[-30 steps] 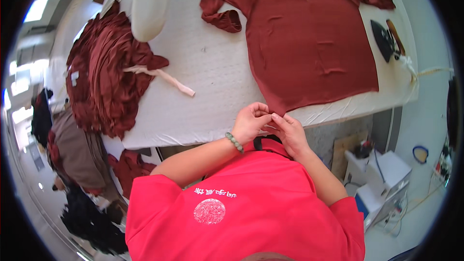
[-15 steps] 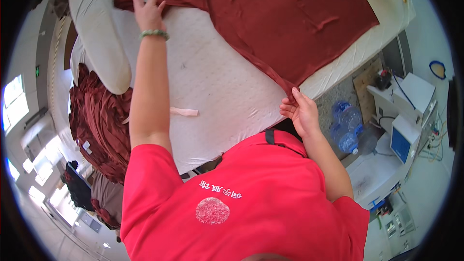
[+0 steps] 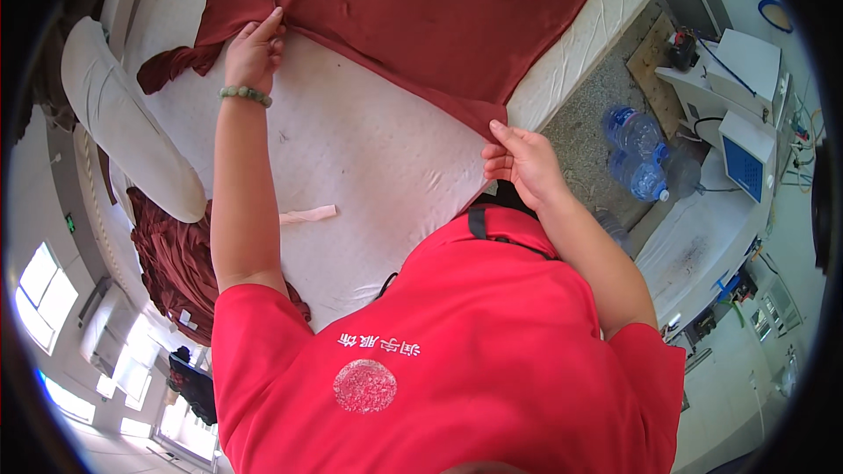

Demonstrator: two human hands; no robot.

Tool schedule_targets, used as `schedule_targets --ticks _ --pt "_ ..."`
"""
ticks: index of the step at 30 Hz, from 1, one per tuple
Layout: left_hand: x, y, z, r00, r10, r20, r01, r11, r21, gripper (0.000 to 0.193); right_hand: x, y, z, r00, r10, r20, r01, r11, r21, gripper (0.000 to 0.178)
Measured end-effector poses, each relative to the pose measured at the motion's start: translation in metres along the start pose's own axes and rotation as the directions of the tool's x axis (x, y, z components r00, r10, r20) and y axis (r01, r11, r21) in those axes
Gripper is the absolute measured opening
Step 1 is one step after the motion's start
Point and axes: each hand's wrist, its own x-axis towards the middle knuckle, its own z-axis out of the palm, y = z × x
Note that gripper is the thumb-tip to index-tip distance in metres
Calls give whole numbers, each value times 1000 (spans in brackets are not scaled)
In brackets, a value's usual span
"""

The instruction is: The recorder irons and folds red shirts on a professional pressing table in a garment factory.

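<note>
L hand [image 3: 255, 51] pinches dark-red garment [image 3: 439, 17] edge — R hand [image 3: 520, 162] grips its corner, table [image 3: 351, 158].

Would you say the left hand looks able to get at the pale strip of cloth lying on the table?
Probably yes: the left hand grips the dark red garment, but the pale strip lies uncovered beside that forearm on the table, nothing between.

A dark red garment [image 3: 421, 17] lies spread over a white padded table [image 3: 351, 158]. The left hand [image 3: 255, 53], a bead bracelet [image 3: 245, 95] at its wrist, grips the garment's far edge; the right hand [image 3: 522, 162] pinches its near corner at the table's edge. Water bottles [image 3: 637, 154] stand on the floor beside it
</note>
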Motion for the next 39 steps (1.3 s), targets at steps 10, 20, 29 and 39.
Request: schedule_targets --ticks 10,20,29,39 --pt "1 15 -8 960 250 -124 -178 891 417 41 -2 21 -6 992 -98 -77 72 955 -289 37" --pt "-17 0 -11 983 167 -72 -119 892 437 36 -9 18 7 995 91 -35 -96 982 -161 36" --pt "-8 -6 -25 964 265 -33 -197 789 582 40 -2 30 0 997 69 -21 -72 986 -149 29" --pt "-14 -4 -22 862 505 43 -225 305 925 42 -3 32 7 999 -3 -42 -12 939 -344 24"
